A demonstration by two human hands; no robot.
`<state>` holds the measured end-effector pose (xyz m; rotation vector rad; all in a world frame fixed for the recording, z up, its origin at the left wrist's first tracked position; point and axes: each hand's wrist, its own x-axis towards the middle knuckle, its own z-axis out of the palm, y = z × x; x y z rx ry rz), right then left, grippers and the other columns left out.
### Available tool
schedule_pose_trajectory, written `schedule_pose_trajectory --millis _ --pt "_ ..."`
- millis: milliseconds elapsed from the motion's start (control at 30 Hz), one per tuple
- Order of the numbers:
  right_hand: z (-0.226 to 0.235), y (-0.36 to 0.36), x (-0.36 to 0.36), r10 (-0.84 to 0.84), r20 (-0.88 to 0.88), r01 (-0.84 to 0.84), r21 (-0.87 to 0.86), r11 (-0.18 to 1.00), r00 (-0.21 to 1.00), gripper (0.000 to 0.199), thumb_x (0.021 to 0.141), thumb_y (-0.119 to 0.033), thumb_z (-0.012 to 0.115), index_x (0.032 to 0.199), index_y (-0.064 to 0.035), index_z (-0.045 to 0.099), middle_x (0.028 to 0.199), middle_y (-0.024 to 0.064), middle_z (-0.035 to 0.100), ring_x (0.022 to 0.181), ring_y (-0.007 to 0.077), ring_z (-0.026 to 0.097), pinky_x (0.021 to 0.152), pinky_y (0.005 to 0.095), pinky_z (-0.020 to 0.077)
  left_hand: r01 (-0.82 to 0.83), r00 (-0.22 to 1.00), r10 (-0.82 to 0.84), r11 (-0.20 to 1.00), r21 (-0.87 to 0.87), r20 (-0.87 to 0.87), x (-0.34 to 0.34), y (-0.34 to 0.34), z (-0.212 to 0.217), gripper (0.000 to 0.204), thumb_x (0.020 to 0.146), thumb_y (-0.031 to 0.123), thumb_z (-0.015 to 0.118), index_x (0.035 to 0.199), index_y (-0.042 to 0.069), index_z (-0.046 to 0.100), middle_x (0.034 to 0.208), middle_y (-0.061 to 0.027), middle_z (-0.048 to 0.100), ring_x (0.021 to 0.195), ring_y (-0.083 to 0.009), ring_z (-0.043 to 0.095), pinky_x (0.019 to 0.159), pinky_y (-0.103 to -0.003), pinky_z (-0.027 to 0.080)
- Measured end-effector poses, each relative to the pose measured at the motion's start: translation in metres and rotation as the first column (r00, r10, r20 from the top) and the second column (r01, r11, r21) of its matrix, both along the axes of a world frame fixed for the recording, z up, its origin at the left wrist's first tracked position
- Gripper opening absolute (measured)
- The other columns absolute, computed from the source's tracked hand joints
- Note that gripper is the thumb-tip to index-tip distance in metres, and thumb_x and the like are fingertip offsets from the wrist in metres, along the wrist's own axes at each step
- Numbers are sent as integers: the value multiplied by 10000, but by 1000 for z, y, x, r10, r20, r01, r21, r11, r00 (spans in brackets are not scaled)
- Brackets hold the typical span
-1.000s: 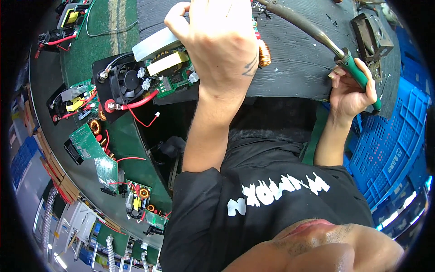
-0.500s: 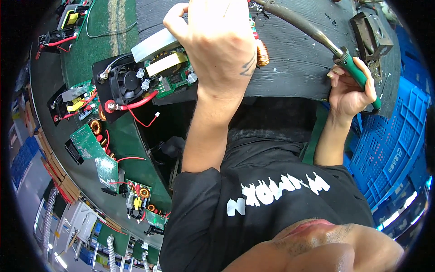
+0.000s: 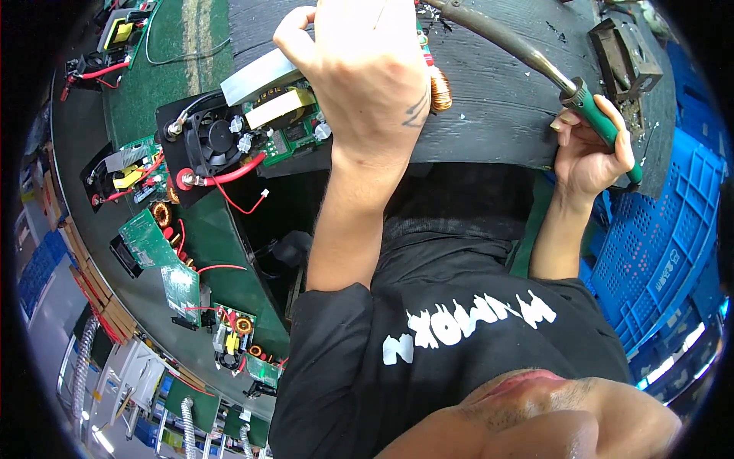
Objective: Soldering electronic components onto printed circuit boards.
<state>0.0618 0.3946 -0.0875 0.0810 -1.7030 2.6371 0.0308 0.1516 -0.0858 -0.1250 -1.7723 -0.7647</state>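
My right hand (image 3: 587, 157) is closed around the green handle of a soldering iron (image 3: 527, 57). The iron's metal shaft slants up to the left, and its tip is hidden near the top edge. My left hand (image 3: 371, 76) lies over a green circuit board (image 3: 287, 141), back of the hand upward. Its thumb is bent out beside a grey heat sink (image 3: 260, 76), while the other fingers run out of the picture, so their grip is hidden. A black fan (image 3: 214, 141) on an end plate and a yellow transformer (image 3: 283, 107) show left of the hand. A copper coil (image 3: 440, 90) shows to its right.
The black work board (image 3: 489, 130) carries dark scraps. At right stand a metal iron holder (image 3: 623, 61) and a blue plastic crate (image 3: 657, 237). More circuit boards (image 3: 149, 237) with coils and red wires line the curved bench at left. A red lead (image 3: 243, 205) hangs past the board's edge.
My left hand has shifted very slightly left, and the copper coil beside it a little the same way. The right hand and soldering iron look almost still.
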Motion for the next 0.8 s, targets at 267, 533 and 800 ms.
schedule_pose_trajectory --millis 267,533,800 --pt "1 1 0 25 -19 -25 -13 1000 1000 557 839 -419 358 1087 34 566 844 224 617 617 245 561 539 320 448 -15 999 14 1000 -18 -39 -3 0 -2 176 754 68 578 915 19 629 1022 -83 635 905 -202 572 796 -367 347" --pt "0 -1 1 8 -10 -8 -24 1000 1000 561 831 -428 371 1086 33 565 849 222 621 630 251 569 528 312 451 12 1000 -12 1000 13 7 0 1 0 171 751 68 580 906 18 630 1015 -84 640 903 -201 573 795 -365 349" --pt "4 -8 1 -99 42 98 22 995 994 582 841 -425 331 1092 56 543 744 238 614 547 256 560 525 298 443 13 1000 -12 1000 5 -13 -2 0 -2 165 748 58 588 902 17 628 1007 -82 640 894 -204 577 784 -365 349"
